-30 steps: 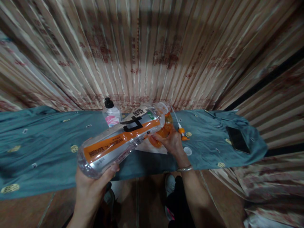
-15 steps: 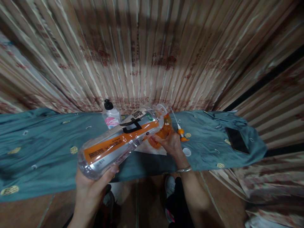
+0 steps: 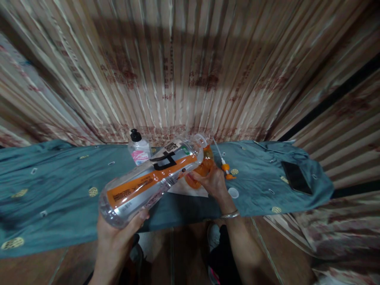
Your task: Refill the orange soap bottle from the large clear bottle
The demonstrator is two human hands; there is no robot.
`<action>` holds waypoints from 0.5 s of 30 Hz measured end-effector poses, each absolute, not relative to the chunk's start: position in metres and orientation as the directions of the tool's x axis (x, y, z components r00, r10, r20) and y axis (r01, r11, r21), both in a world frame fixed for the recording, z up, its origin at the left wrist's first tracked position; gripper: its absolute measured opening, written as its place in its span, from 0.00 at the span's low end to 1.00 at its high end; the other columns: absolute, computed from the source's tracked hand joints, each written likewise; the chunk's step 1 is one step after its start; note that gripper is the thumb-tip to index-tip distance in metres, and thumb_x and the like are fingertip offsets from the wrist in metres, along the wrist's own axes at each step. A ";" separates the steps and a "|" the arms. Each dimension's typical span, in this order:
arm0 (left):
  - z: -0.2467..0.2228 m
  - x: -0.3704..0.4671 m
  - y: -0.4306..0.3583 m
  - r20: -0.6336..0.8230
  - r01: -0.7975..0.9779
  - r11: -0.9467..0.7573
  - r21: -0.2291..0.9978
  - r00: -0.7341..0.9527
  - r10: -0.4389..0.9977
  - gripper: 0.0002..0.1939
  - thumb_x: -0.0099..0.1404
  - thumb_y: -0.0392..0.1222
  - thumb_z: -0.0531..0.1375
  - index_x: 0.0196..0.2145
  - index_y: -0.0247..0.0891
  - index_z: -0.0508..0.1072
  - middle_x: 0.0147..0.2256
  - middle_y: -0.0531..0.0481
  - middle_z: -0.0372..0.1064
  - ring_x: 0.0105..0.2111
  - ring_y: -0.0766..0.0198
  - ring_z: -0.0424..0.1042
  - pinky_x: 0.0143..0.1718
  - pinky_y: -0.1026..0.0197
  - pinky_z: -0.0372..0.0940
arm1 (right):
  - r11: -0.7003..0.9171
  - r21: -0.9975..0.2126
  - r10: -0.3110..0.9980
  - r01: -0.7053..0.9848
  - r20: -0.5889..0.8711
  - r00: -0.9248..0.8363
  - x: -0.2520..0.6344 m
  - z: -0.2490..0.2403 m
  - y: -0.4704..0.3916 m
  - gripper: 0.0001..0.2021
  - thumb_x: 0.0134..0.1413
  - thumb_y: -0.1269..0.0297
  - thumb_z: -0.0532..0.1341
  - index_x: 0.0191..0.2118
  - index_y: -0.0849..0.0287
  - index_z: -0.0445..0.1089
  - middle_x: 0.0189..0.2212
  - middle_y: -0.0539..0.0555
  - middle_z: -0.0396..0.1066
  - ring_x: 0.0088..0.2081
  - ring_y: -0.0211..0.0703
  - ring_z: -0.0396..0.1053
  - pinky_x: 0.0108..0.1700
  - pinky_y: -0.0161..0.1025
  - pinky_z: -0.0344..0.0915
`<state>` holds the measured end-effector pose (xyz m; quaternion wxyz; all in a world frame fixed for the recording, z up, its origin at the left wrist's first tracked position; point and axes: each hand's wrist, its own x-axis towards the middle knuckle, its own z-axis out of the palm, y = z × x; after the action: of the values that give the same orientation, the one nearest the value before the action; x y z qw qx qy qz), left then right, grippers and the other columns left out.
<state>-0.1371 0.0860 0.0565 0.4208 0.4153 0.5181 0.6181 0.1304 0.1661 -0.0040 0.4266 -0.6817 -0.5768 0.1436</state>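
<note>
Clear plastic, with an orange and silver label, makes up the large bottle (image 3: 154, 174) that lies tilted across the middle of the head view, its mouth raised toward the far edge of the counter (image 3: 59, 186). The left hand (image 3: 118, 233) cups the bottle's base from below, fingers curled around it, near the counter's front edge. The right hand (image 3: 212, 182) is closed around a small orange bottle (image 3: 204, 168) that stands on a white paper (image 3: 190, 189) under the big bottle's mouth; the two touch or nearly touch. A teal embroidered cloth covers the counter. Just beside the right hand lie an orange pump head (image 3: 224, 166) with its white tube and a white cap (image 3: 233, 192). A clear bottle with a black cap (image 3: 138, 148) stands at the far edge. A dark phone (image 3: 296, 178) lies well apart, toward the right end.
</note>
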 end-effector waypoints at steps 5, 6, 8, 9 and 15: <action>0.056 -0.138 0.085 0.029 -0.114 -0.071 0.991 -0.330 0.943 0.40 0.48 0.46 0.82 0.59 0.49 0.78 0.49 0.47 0.83 0.41 0.49 0.82 0.33 0.55 0.76 | 0.038 -0.738 0.903 0.674 0.314 0.293 0.130 -0.004 0.166 0.27 0.51 0.49 0.79 0.51 0.59 0.77 0.40 0.65 0.86 0.41 0.67 0.86 0.40 0.54 0.83; 0.056 -0.138 0.085 0.027 -0.114 -0.070 0.991 -0.336 0.941 0.42 0.48 0.46 0.82 0.60 0.48 0.77 0.49 0.47 0.83 0.41 0.50 0.81 0.33 0.55 0.76 | 0.038 -0.736 0.903 0.675 0.315 0.292 0.130 -0.004 0.166 0.27 0.51 0.49 0.79 0.52 0.59 0.77 0.40 0.65 0.86 0.41 0.67 0.86 0.40 0.53 0.84; 0.054 -0.140 0.084 0.023 -0.110 -0.062 0.992 -0.320 0.947 0.44 0.49 0.47 0.82 0.62 0.47 0.75 0.48 0.47 0.83 0.38 0.52 0.81 0.35 0.55 0.76 | 0.038 -0.734 0.903 0.678 0.316 0.292 0.130 -0.003 0.166 0.27 0.51 0.49 0.79 0.52 0.59 0.76 0.40 0.64 0.87 0.41 0.66 0.86 0.41 0.53 0.84; 0.053 -0.141 0.084 0.018 -0.110 -0.054 0.993 -0.306 0.952 0.44 0.50 0.47 0.82 0.63 0.46 0.75 0.48 0.48 0.82 0.36 0.54 0.81 0.36 0.55 0.77 | 0.038 -0.734 0.902 0.678 0.317 0.292 0.130 -0.002 0.165 0.27 0.51 0.49 0.78 0.52 0.58 0.76 0.41 0.64 0.87 0.42 0.65 0.87 0.41 0.52 0.84; 0.046 -0.140 0.081 0.031 -0.074 -0.062 0.995 -0.361 0.932 0.43 0.51 0.49 0.81 0.63 0.50 0.74 0.49 0.47 0.83 0.40 0.49 0.82 0.38 0.52 0.78 | 0.045 -0.754 0.902 0.655 0.313 0.299 0.126 0.000 0.165 0.25 0.50 0.53 0.79 0.51 0.56 0.76 0.42 0.61 0.88 0.43 0.63 0.88 0.44 0.51 0.84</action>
<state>-0.1396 0.0814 0.0463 0.4089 0.3902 0.5495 0.6153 0.1257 0.1649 -0.0003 0.4376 -0.6766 -0.5753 0.1406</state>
